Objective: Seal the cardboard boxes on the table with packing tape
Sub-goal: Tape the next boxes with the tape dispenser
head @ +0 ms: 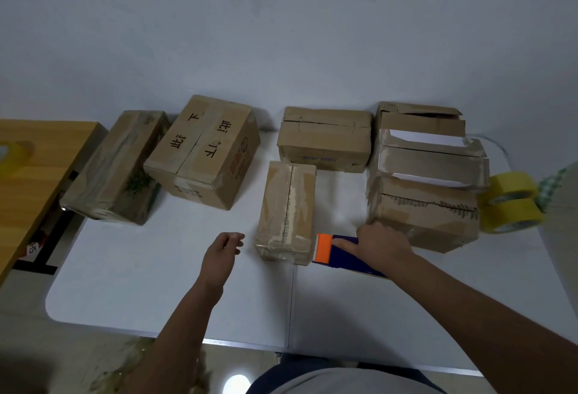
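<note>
Both forearms reach out over the white surface (pixel 125 268). My right hand (pixel 380 245) curls around the blue tape dispenser with the orange toothed blade (pixel 339 251), index finger laid along its top. That blade sits just beside the near end of the small brown cardboard box with a taped centre seam (pixel 286 212), directly left of this hand. My left hand (pixel 223 251) hovers loosely open, holding nothing, a little left of the same box. Judging by this, taping is about to begin: brace the box with the left hand, anchor tape over the near edge, then pull straight along the seam. Other brown cardboard boxes (pixel 325 140) and two yellow tape rolls (pixel 509 202) lie beyond.
</note>
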### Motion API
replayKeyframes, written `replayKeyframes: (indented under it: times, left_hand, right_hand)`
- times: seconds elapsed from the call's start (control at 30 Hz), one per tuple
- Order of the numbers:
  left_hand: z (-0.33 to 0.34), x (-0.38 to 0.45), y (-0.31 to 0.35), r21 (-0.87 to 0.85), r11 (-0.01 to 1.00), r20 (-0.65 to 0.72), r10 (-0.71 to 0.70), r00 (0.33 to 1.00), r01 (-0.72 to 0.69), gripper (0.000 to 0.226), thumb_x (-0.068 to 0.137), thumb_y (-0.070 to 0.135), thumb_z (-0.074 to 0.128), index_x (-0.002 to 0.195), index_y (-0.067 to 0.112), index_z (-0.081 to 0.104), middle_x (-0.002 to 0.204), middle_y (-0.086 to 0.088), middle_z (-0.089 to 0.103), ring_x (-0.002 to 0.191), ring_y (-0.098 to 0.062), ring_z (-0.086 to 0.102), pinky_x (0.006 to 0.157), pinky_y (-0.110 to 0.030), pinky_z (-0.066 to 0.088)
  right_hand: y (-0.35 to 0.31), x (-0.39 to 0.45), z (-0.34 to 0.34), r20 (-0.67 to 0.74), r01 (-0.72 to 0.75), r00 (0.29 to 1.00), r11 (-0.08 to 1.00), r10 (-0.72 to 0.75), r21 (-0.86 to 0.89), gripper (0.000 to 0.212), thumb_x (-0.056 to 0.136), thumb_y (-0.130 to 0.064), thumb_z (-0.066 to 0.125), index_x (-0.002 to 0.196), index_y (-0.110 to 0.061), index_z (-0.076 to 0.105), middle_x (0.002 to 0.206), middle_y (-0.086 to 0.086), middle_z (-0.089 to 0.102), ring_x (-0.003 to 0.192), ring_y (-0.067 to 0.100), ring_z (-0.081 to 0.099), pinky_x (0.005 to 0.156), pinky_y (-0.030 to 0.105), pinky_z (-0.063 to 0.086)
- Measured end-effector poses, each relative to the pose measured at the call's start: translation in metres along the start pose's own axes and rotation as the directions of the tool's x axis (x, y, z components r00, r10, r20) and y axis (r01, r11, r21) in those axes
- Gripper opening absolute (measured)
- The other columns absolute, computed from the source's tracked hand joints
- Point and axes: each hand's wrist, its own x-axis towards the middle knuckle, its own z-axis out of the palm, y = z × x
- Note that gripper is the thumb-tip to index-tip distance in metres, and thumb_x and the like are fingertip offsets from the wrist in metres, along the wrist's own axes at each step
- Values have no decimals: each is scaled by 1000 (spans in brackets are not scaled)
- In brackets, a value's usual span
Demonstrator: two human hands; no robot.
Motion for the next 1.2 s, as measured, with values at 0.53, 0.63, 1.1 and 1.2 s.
replayKeyframes:
  times: [0.53, 0.63, 1.1, 1.2]
  left_hand:
    - [-10, 5, -7, 303, 947, 2, 110, 994, -105, 30, 105, 35, 45, 124, 27, 66, 129, 4, 58, 85, -7, 67, 78, -22, 44]
    - [-17, 5, -15, 342, 938, -69, 83, 994, -55, 44, 106, 26, 43, 148, 15, 42, 149, -6, 47, 104, -21, 65, 97, -32, 44]
    - [-5, 0, -21, 664, 118, 498, 667, 555, -738, 86, 58, -20, 65, 137, 13, 59, 144, 0, 55, 136, -19, 49, 119, -37, 20]
    - [-5, 5, 1, 661, 44, 504, 713, 487, -749, 72, 53, -17, 74, 117, 15, 72, 129, 0, 67, 122, -24, 62, 114, -38, 34]
  right_hand:
    - [-6, -6, 0, -31, 10, 999, 1000, -11, -25, 67, 88, -78, 28, 83, -16, 54, 72, -1, 50, 71, 16, 56, 66, 28, 43]
    - [-6, -8, 0, -31, 8, 999, 999, -9, -35, 68, 87, -78, 28, 82, -16, 54, 68, -3, 48, 71, 16, 56, 65, 28, 43]
    - [-10, -10, 11, -40, -11, 999, 997, 14, 78, 65, 87, -78, 30, 67, -18, 47, 68, -2, 52, 63, 14, 54, 60, 28, 43]
    - [-13, -11, 16, -38, -15, 999, 995, 18, 98, 65, 87, -78, 30, 67, -19, 47, 69, -1, 53, 65, 15, 56, 59, 27, 42]
